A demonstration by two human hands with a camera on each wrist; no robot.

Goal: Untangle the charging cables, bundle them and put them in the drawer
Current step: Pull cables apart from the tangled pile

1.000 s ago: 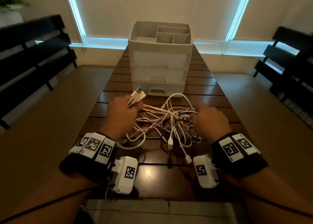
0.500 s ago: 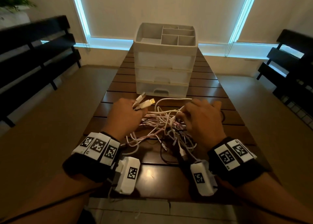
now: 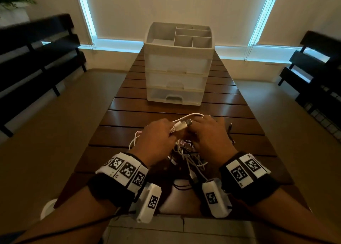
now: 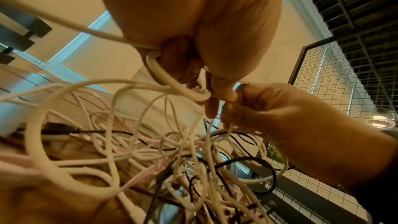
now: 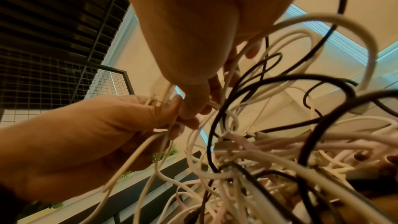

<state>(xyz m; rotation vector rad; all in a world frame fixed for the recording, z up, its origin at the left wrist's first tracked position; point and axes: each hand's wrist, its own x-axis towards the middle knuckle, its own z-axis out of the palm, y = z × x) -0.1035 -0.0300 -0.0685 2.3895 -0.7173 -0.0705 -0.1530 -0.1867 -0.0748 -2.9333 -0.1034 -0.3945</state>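
A tangle of white, pink and black charging cables (image 3: 186, 156) lies on the slatted wooden table (image 3: 129, 112), partly lifted between my hands. My left hand (image 3: 171, 131) grips white cable ends, and their USB plugs (image 3: 181, 125) stick out above its fingers. In the left wrist view, a thick white cable (image 4: 172, 81) loops through its curled fingers. My right hand (image 3: 195, 131) sits right against the left and pinches thin white strands (image 5: 228, 74) of the same tangle. The white drawer unit (image 3: 177, 66) stands further back, all three drawers closed.
An open divided tray (image 3: 191, 37) tops the drawer unit. A loose black cable end (image 3: 230, 128) lies on the table right of my right hand. Black benches (image 3: 36, 53) flank the table on both sides. Bare table slats separate the hands from the unit.
Both hands have come together over the tangle. The left hand carried its plugs to the right, and the right hand moved left to meet it. The cables bunched up between them.
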